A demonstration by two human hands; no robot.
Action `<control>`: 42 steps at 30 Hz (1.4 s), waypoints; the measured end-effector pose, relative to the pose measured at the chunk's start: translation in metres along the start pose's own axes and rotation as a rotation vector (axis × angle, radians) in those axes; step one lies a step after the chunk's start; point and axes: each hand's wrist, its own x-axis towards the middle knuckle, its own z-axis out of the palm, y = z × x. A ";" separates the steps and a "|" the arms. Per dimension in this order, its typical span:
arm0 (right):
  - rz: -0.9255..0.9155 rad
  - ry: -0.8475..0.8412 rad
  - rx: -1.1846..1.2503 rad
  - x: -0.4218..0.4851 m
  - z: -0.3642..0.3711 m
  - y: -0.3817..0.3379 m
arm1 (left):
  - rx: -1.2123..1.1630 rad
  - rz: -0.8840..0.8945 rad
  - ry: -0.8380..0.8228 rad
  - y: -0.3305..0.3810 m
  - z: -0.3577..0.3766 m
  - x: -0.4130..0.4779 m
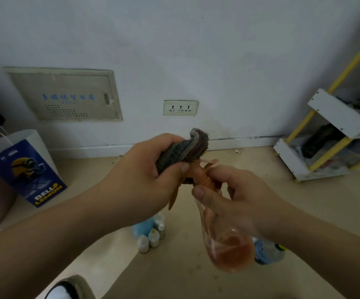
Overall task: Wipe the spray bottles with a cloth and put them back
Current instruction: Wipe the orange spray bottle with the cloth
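Orange plastic forms the spray head of the spray bottle. The bottle is held in the air above the floor, tilted, with its base toward the camera. The right hand is clamped round the neck, thumb laid across the shoulder just below the head. The left hand has its fingers curled tight on a bunched cloth, which touches the top and back of the head.

Step in hand, as judged: wiping the head. The right hand should hold the neck firm while the cloth is worked round the nozzle, under the trigger and into the ribbed collar, where dirt tends to lodge. The trigger should not be squeezed. The body shows no cloth on it and would follow.

Materials:
- **Body:** clear, smooth and pear-shaped, with an orange tint at the base. Whether that is liquid or the plastic itself cannot be told. It is probably slippery if damp.
- **Cloth:** coarse, thick and knitted, striped grey, blue and maroon. A folded edge would reach crevices better.
- **Trigger:** a long, tapering blade.

On the floor below stand small dropper bottles and a blue-labelled bottle. This is probably where the spray bottle goes back.
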 end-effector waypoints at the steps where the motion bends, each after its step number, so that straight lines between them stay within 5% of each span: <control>1: 0.001 0.033 -0.054 0.000 0.002 -0.001 | -0.006 -0.008 0.015 0.000 0.000 0.000; 5: 0.067 0.064 -0.171 -0.001 0.007 -0.003 | -0.031 -0.015 -0.022 0.000 0.005 -0.004; 9: 0.079 0.088 -0.188 0.001 0.005 0.001 | -0.261 -0.219 0.056 0.007 -0.008 0.000; 14: -0.009 0.080 -0.295 0.003 0.004 0.009 | -0.167 -0.183 0.142 0.003 -0.021 0.000; 19: -0.069 0.049 -0.311 0.007 0.009 0.009 | 0.174 0.141 -0.097 0.003 0.004 -0.022; 24: -0.167 0.115 -0.497 0.005 0.019 0.009 | 0.529 0.191 -0.026 -0.001 0.030 -0.016; 31: -0.218 -0.001 -0.557 0.002 0.028 0.006 | -0.026 -0.500 -0.209 0.005 0.012 0.012; 39: -0.108 0.062 -0.523 0.007 0.007 0.017 | -0.139 -0.740 -0.243 -0.002 -0.003 0.006; 42: -0.109 0.004 -0.575 0.009 0.012 0.020 | -0.027 -0.633 -0.218 -0.002 0.007 0.001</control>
